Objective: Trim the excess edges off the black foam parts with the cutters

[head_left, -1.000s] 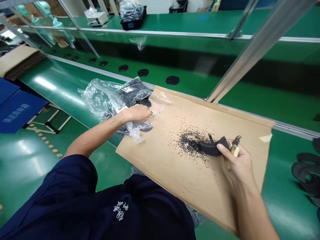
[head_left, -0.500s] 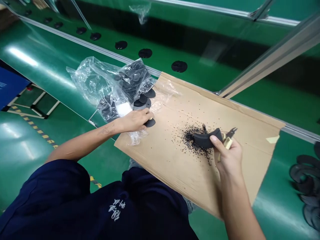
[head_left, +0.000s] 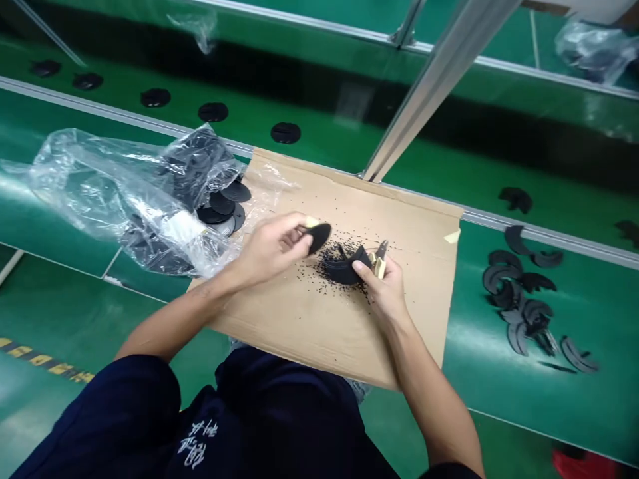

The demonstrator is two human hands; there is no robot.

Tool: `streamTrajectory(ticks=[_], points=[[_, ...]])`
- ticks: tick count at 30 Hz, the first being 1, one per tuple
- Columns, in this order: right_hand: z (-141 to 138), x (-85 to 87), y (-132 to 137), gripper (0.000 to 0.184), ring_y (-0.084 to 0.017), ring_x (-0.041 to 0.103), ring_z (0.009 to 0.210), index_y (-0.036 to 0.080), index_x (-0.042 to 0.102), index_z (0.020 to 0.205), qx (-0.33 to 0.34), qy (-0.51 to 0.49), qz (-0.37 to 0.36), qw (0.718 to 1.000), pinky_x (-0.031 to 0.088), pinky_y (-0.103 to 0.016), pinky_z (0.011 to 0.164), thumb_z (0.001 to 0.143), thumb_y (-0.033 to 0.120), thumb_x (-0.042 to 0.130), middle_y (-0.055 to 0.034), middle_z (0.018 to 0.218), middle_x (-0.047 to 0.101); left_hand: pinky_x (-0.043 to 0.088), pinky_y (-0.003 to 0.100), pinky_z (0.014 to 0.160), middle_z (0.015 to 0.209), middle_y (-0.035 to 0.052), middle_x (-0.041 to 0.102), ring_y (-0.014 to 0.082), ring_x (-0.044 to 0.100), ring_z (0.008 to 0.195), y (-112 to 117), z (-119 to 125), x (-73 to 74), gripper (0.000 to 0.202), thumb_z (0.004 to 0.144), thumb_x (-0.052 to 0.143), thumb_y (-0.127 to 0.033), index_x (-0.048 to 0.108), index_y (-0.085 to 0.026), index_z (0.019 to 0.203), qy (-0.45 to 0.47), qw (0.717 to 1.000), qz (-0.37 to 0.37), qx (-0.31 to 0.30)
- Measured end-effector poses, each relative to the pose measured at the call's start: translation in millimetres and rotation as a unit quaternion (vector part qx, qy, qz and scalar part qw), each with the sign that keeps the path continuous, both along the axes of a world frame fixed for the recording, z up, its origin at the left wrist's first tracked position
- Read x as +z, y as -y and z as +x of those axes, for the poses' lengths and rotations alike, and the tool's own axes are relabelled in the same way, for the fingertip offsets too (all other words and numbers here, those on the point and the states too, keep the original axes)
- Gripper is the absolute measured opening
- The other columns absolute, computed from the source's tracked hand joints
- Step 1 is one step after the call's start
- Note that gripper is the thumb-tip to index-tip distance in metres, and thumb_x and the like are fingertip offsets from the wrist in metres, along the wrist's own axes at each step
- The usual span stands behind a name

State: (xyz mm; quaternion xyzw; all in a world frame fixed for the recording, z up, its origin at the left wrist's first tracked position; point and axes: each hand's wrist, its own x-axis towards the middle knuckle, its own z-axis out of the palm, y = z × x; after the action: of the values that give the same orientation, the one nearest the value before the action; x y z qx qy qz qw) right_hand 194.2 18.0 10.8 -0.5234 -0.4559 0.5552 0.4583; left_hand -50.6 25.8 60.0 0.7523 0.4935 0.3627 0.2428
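Between the thumb and fingers of my left hand [head_left: 277, 247] is a thin black disc [head_left: 320, 237], lifted above the cardboard sheet [head_left: 279, 326]. My right hand [head_left: 385, 285] grips a curved black plastic piece [head_left: 344, 269] under its thumb. The same hand also keeps a pair of nippers [head_left: 381, 255] with pale yellow handles, jaws pointing up and away. Small black trimmings [head_left: 329, 287] lie scattered on the cardboard beneath the curved piece. To the left, more black discs [head_left: 222, 203] spill from a clear plastic bag [head_left: 120, 193].
Curved black pieces [head_left: 522, 293] lie in a loose pile on the green bench at right. A row of black discs [head_left: 213, 112] runs along the far green belt. A metal upright post [head_left: 424, 93] rises behind the cardboard.
My left hand has come away from the bag, moving right and up with a disc in it. My right hand still holds the curved piece and nippers. The view has swung right.
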Motion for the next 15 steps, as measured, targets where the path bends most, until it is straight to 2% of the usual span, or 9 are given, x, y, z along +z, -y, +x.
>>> streamTrajectory(ticks=[2, 5, 9, 13, 15], points=[[0, 1.9, 3, 0.047, -0.014, 0.053, 0.07, 0.021, 0.064, 0.084, 0.014, 0.0, 0.007, 1.0, 0.047, -0.029, 0.067, 0.067, 0.058, 0.087, 0.0016, 0.079, 0.06, 0.045, 0.017, 0.055, 0.075, -0.0006, 0.062, 0.0071, 0.053, 0.059, 2, 25, -12.8, 0.017, 0.096, 0.058, -0.027, 0.066, -0.014, 0.103, 0.1, 0.993, -0.037, -0.049], [0, 3.9, 6, 0.046, -0.013, 0.05, 0.068, 0.021, 0.063, 0.082, 0.021, 0.017, 0.019, 0.999, 0.045, -0.027, 0.065, 0.068, 0.059, 0.086, 0.0024, 0.076, 0.058, 0.043, 0.016, 0.051, 0.085, 0.0016, 0.064, 0.0045, 0.048, 0.056, 2, 47, -33.7, 0.019, 0.095, 0.064, -0.03, 0.068, -0.014, 0.105, 0.136, 0.988, -0.025, -0.073], [1, 3.6, 7, 0.045, -0.011, 0.042, 0.063, 0.021, 0.062, 0.08, 0.031, 0.039, 0.018, 0.999, 0.04, -0.025, 0.06, 0.07, 0.058, 0.086, 0.0039, 0.071, 0.052, 0.051, 0.019, 0.061, 0.098, 0.0042, 0.067, 0.007, 0.054, 0.065, 1, 49, -48.9, 0.032, 0.1, 0.06, -0.032, 0.064, -0.017, 0.128, 0.094, 0.993, 0.046, -0.06], [-1, 2.8, 8, 0.046, -0.011, 0.041, 0.062, 0.021, 0.061, 0.08, 0.032, 0.041, 0.009, 0.999, 0.039, -0.025, 0.058, 0.071, 0.06, 0.084, 0.0039, 0.068, 0.05, 0.06, 0.029, 0.083, 0.106, 0.0074, 0.068, 0.0152, 0.067, 0.096, 6, 48, -52.0, 0.028, 0.103, 0.053, -0.026, 0.064, -0.018, 0.127, 0.026, 0.991, 0.113, -0.068], [-3, 3.1, 9, 0.047, -0.012, 0.043, 0.063, 0.021, 0.062, 0.081, 0.031, 0.036, 0.002, 0.999, 0.041, -0.026, 0.059, 0.071, 0.061, 0.084, 0.0032, 0.07, 0.053, 0.061, 0.029, 0.086, 0.107, 0.0083, 0.067, 0.016, 0.067, 0.1, 7, 50, -53.0, 0.028, 0.103, 0.052, -0.023, 0.063, -0.017, 0.128, 0.013, 0.988, 0.136, -0.069]])
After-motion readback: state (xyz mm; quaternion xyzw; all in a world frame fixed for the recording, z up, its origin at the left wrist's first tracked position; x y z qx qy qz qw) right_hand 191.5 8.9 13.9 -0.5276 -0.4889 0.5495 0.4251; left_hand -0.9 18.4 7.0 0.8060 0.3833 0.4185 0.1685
